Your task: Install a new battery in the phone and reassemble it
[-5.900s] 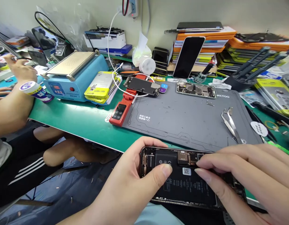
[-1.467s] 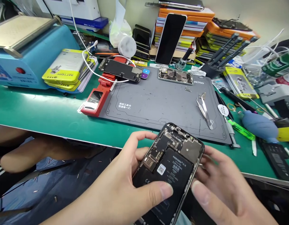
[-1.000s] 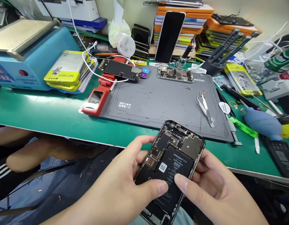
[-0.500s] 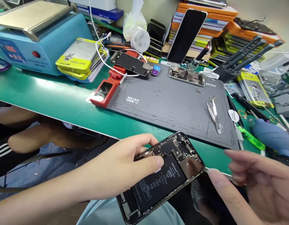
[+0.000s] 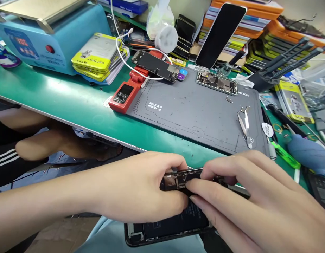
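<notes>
An opened smartphone (image 5: 167,225) is held low over my lap, its black battery and circuit board facing up. My left hand (image 5: 149,189) grips it from the left, thumb lying across the battery and fingers at the far edge. My right hand (image 5: 247,196) reaches over the phone's right end, fingers bent and fingertips close together on the board area near my left thumb. Those fingers cover much of the board and the camera end. Whether a small part sits between the fingertips, I cannot tell.
A grey work mat (image 5: 183,109) on the green bench carries tweezers (image 5: 245,128) and another opened phone (image 5: 216,82). Behind the red device (image 5: 122,96) lies a detached screen (image 5: 154,66). A blue machine (image 5: 51,38), battery boxes (image 5: 92,58) and an air blower (image 5: 307,153) flank the mat.
My right hand has come in from the right onto the phone's board. The phone has turned to lie more level across my lap. The camera view has shifted slightly.
</notes>
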A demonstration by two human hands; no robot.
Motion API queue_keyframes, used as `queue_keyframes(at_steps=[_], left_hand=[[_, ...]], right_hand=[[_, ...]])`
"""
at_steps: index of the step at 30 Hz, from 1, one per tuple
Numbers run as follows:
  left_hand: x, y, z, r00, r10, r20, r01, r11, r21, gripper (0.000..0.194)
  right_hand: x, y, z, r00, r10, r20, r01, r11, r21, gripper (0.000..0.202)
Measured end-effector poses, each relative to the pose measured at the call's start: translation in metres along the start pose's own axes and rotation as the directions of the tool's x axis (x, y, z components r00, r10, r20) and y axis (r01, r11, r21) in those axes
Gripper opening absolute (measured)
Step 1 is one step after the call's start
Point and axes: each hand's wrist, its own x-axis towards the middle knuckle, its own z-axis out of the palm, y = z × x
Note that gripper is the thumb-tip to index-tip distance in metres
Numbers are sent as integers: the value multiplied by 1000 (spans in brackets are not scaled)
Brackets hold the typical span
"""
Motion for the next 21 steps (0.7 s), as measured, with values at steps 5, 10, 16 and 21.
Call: queue_keyframes(at_steps=[5, 10, 16, 21], left_hand=[[-1, -2, -2, 999, 3, 37, -1, 999, -49, 15], [-1, -1, -1, 999, 21, 38, -18, 997, -69, 3], [-2, 0, -3, 999, 6, 34, -4, 999, -53, 11], [-3, 1, -5, 998, -16, 57, 19, 999, -37, 14]], right_hand=[[8, -5, 3, 998, -67, -12, 67, 998, -11, 18], [10, -2, -2, 979, -194, 57, 197, 979, -57, 16], [14, 1, -12, 938, -317, 142, 332, 938, -99, 19], [14, 2, -16, 934, -322, 155, 340, 935, -101, 17]])
